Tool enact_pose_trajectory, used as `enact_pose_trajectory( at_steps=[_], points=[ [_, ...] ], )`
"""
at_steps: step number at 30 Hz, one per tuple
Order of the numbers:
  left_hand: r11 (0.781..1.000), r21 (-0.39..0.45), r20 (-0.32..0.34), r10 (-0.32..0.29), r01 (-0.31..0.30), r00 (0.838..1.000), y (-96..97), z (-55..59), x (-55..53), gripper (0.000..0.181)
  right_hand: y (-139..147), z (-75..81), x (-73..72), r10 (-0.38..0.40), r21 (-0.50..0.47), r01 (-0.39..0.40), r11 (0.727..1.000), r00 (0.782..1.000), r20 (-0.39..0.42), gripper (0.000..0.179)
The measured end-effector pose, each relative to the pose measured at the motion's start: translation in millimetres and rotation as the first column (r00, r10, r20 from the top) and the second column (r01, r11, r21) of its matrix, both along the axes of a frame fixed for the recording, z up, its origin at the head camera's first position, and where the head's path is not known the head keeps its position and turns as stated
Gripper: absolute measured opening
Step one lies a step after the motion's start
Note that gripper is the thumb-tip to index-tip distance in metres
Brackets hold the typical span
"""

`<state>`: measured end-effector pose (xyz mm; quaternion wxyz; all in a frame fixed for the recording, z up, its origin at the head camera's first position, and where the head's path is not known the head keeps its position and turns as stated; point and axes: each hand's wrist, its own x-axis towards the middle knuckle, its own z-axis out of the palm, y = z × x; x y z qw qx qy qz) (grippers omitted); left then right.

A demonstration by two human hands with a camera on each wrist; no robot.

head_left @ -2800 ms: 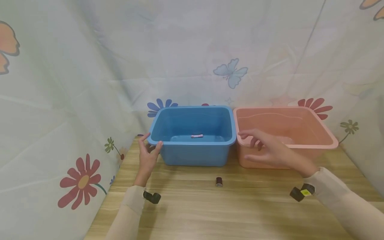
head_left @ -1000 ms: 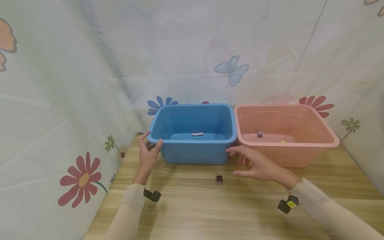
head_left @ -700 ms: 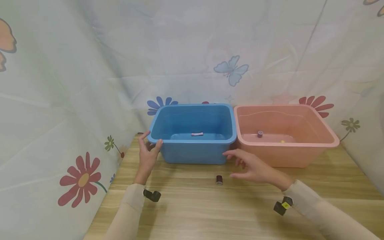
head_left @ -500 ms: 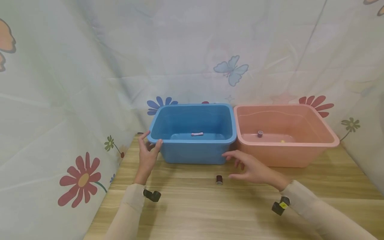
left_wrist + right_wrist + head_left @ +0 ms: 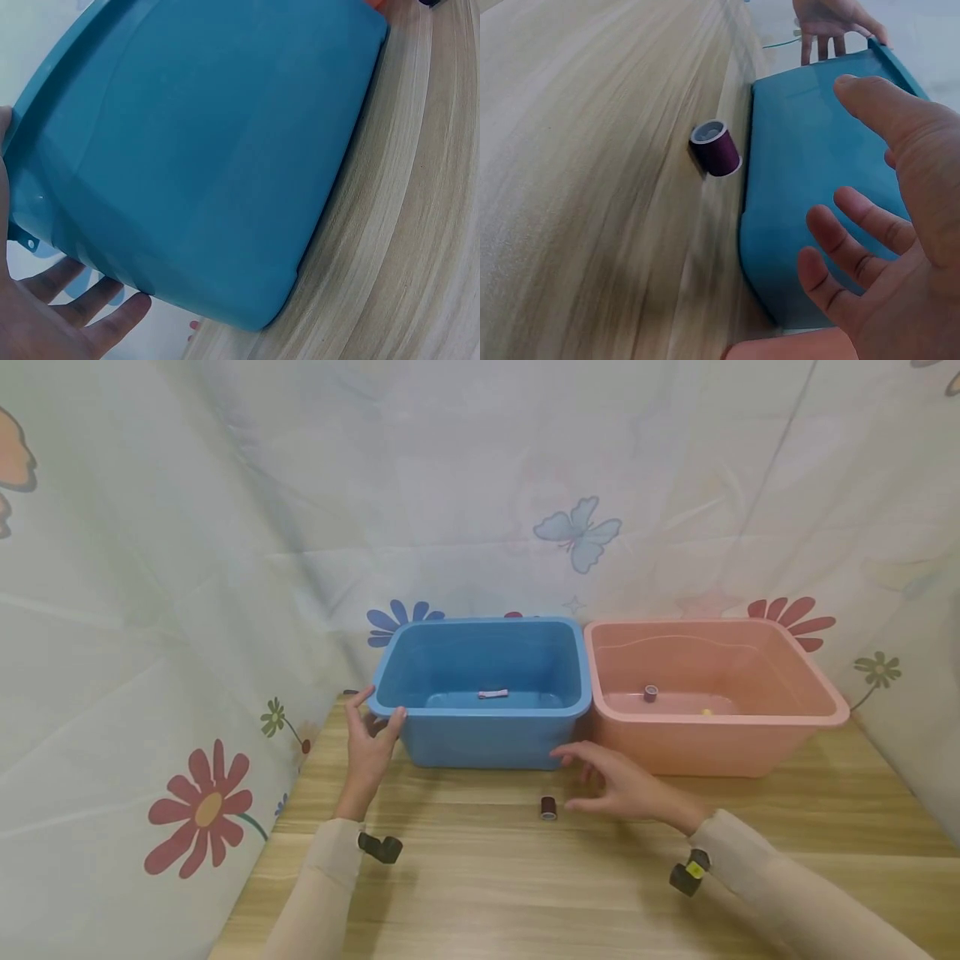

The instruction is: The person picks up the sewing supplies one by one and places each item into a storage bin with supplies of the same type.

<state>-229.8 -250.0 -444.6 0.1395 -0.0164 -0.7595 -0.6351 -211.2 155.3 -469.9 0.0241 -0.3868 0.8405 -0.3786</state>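
Observation:
My left hand (image 5: 369,758) holds the left front corner of a blue plastic bin (image 5: 487,739), its thumb and index finger at the rim. In the left wrist view, other fingers (image 5: 120,322) lie along the bin's outer wall. My right hand (image 5: 622,785) hovers over the table in front of the bins, thumb and fingers spread apart with nothing between them. Just left of its thumb, a dark maroon spool of thread (image 5: 548,808) stands on the wood-grain table (image 5: 480,885). The right wrist view shows the spool (image 5: 718,154) apart from the palm.
A pink bin (image 5: 720,747) sits right against the blue one. Inside it are another thread spool (image 5: 650,693) and a small yellow thing (image 5: 707,712). A small pinkish-white strip (image 5: 492,694) lies in the blue bin. Behind hangs a printed curtain (image 5: 465,485).
My right hand has come from over the pink bin's front rim down and left, close to the maroon spool. A spool now shows inside the pink bin. My left hand stays put.

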Motion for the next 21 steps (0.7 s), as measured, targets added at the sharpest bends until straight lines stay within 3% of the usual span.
enact_pose_trajectory(
  at_steps=[6, 21],
  points=[
    [1.000, 0.009, 0.019, 0.002, -0.002, 1.000, -0.6, -2.3, -1.9, 0.077, -2.6, -6.6, -2.2, -0.002, 0.015, 0.001, 1.000, 1.000, 0.022, 0.071],
    [1.000, -0.002, -0.014, 0.001, -0.001, 1.000, 0.0, -0.8, 0.2, 0.075, -4.0, -17.6, -6.8, 0.021, 0.010, -0.021, 1.000, 1.000, 0.023, 0.071]
  ],
)
